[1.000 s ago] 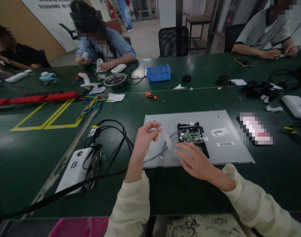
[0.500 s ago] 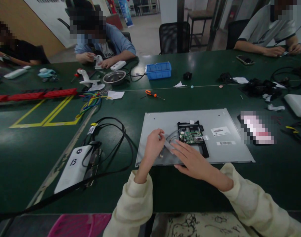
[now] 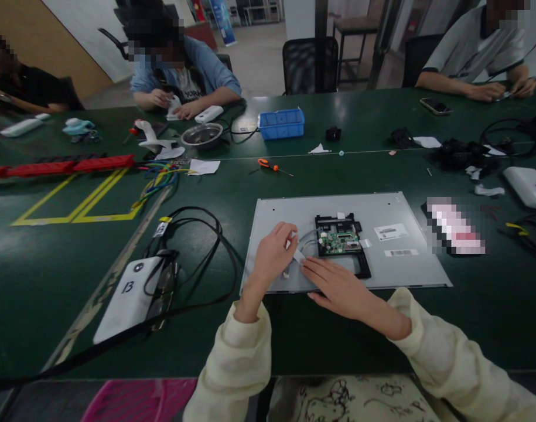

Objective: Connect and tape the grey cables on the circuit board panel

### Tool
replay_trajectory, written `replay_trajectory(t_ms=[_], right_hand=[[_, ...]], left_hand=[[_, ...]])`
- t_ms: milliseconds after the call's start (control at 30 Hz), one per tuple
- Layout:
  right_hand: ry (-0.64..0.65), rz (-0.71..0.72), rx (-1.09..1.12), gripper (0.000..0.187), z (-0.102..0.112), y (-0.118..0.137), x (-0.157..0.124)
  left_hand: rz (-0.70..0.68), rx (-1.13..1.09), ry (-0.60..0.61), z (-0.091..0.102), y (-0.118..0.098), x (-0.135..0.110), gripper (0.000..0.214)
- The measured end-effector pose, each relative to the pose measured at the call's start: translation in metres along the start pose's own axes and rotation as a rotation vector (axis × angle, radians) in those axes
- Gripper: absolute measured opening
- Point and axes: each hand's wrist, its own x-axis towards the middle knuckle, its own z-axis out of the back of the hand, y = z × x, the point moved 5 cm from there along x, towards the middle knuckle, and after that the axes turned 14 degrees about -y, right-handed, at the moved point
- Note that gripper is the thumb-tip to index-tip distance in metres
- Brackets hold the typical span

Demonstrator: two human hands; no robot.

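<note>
A grey metal-backed panel [image 3: 289, 211] lies flat on the green table. On its back sits a black plastic bracket [image 3: 363, 266] with a green circuit board [image 3: 340, 242] and thin grey cables [image 3: 310, 238] running left. My left hand [image 3: 274, 252] pinches the upper end of a pale translucent strip, seemingly tape [image 3: 299, 256], over the panel's left part. My right hand [image 3: 338, 287] rests with fingers stretched out flat, its fingertips at the strip's lower end and its thumb by the panel's front edge. A small cable connector [image 3: 286, 274] shows between the hands.
Left of the panel lie a white power bank [image 3: 127, 302] and looped black cables [image 3: 219, 234]. A phone [image 3: 456, 228] lies to the right. Beyond the panel are an orange-handled screwdriver [image 3: 268, 166], a blue basket [image 3: 282, 124] and a metal bowl [image 3: 201, 136]. Co-workers sit across the table.
My left hand has risen slightly and turned at the pale strip. My right hand has slid a little left and down, its fingers flatter and closer together.
</note>
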Motion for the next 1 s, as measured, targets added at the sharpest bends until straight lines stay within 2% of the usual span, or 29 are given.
replay_trajectory(t_ms=[133,233,333,633,900,1000], right_hand=[[0.005,-0.005,-0.018,0.051,-0.002,-0.001,0.000],[0.003,0.000,-0.043,0.050,-0.002,0.000,0.000],[0.013,0.008,-0.067,0.048,-0.001,0.003,0.000],[0.065,-0.002,-0.139,0.051,0.002,0.013,-0.004],[0.056,-0.011,-0.221,0.051,0.001,0.023,-0.007],[0.042,0.032,-0.269,0.052,0.000,0.025,-0.005]], left_hand=[[-0.155,0.028,0.213,-0.007,-0.007,-0.004,0.003],[-0.202,0.019,0.334,-0.015,-0.004,-0.009,0.003],[-0.225,-0.017,0.406,-0.021,-0.001,-0.013,0.004],[-0.260,0.047,0.406,-0.024,-0.002,-0.014,0.010],[-0.264,-0.011,0.404,-0.024,0.001,-0.014,0.006],[-0.255,-0.032,0.413,-0.025,0.003,-0.014,0.006]])
